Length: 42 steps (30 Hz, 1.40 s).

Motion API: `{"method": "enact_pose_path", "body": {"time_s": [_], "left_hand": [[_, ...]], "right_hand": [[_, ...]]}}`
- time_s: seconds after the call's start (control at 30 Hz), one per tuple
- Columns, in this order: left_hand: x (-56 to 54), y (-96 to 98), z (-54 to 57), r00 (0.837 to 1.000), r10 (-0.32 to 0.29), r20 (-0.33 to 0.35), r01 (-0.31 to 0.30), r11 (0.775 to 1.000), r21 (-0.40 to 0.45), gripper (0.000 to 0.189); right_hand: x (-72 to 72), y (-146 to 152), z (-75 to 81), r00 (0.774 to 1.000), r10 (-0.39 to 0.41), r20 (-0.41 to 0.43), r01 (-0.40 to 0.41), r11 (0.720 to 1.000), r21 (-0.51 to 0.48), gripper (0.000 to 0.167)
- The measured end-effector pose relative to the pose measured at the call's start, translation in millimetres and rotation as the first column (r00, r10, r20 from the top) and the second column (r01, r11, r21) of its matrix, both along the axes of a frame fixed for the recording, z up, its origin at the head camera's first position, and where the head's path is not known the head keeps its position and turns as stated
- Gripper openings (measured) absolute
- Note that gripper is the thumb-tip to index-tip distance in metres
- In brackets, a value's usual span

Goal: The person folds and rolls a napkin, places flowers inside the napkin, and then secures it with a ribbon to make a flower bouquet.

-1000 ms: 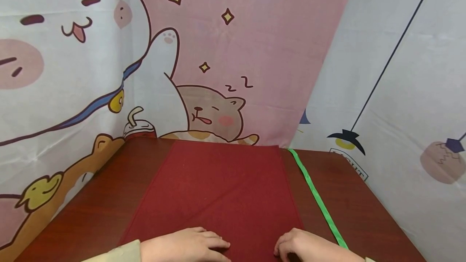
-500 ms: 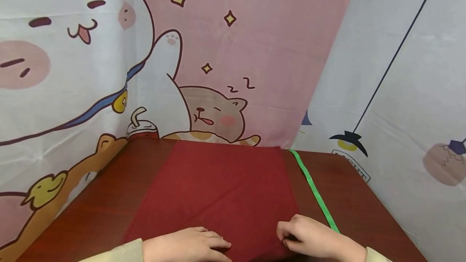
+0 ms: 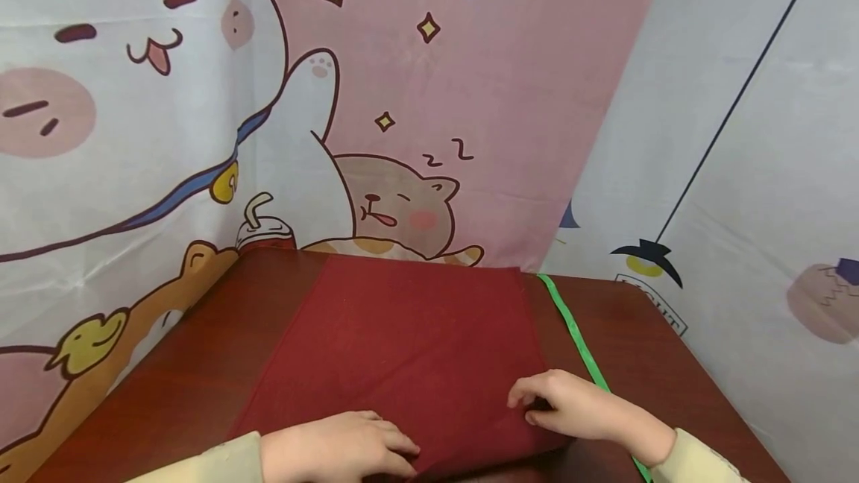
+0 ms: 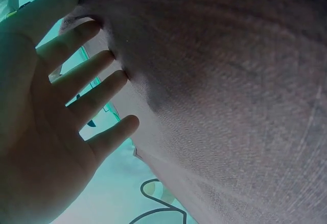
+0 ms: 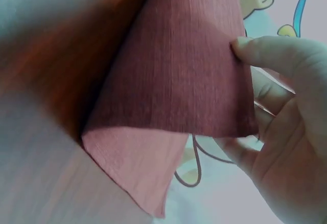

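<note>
A red cloth (image 3: 403, 349) lies over the table, its near right corner raised off the wood. My right hand (image 3: 584, 408) holds that side of the cloth at its edge. In the right wrist view the thumb lies on the cloth's (image 5: 173, 66) near face, and the fingers (image 5: 240, 155) reach behind it; a paler fold hangs below. My left hand (image 3: 342, 446) rests near the front of the cloth. In the left wrist view its fingers (image 4: 104, 96) are straight and spread, their tips at the cloth's (image 4: 230, 101) edge.
A green strip (image 3: 570, 326) runs along the brown table (image 3: 624, 341), right of the cloth, passing beneath the right forearm. Printed fabric walls (image 3: 496, 95) with cartoon animals enclose the back and sides.
My right hand has moved forward, bringing the near right corner of the cloth up and away from the front. The left hand has stayed almost still. The head view has shifted slightly.
</note>
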State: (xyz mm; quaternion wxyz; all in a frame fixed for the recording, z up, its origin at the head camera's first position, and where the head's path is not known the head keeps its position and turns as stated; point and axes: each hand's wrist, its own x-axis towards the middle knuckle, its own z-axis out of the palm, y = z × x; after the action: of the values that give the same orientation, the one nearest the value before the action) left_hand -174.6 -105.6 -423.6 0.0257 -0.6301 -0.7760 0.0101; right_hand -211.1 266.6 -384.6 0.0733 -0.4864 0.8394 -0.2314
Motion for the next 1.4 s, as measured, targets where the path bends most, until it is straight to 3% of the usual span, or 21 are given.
{"method": "enact_pose_path", "body": {"time_s": [0.13,0.23,0.33,0.63,1.0,1.4], "left_hand": [[-1.0,-0.8,1.1,0.999,-0.006,-0.042,0.007,1.0,0.014,0.031],[-1.8,-1.7,1.7,0.994,-0.015,-0.104,0.018,0.999,0.033,0.03],[-3.6,-2.1,2.1,0.992,-0.022,-0.124,0.03,0.998,0.061,0.029],[-8.7,-5.5,3.8,0.997,-0.001,-0.071,0.009,0.994,0.112,0.035],[-12.1,-10.9,7.9,0.997,0.076,0.003,-0.076,0.991,0.113,0.086],[-15.7,-13.4,9.5,0.998,0.058,-0.033,-0.054,0.991,0.125,0.07]], "right_hand": [[-6.6,3.8,5.4,0.998,-0.036,0.046,0.037,0.999,-0.01,0.02],[-13.1,7.7,8.6,0.997,-0.065,0.047,0.066,0.998,-0.018,0.019],[-19.7,11.6,12.3,0.995,-0.089,0.045,0.09,0.996,-0.022,0.018],[-35.8,16.8,23.4,0.989,-0.109,0.097,0.111,0.994,-0.02,0.016],[-52.2,18.9,29.5,0.971,-0.185,0.154,0.185,0.983,0.019,0.011],[-69.0,12.0,33.4,0.979,-0.195,0.061,0.194,0.981,0.018,0.013]]}}
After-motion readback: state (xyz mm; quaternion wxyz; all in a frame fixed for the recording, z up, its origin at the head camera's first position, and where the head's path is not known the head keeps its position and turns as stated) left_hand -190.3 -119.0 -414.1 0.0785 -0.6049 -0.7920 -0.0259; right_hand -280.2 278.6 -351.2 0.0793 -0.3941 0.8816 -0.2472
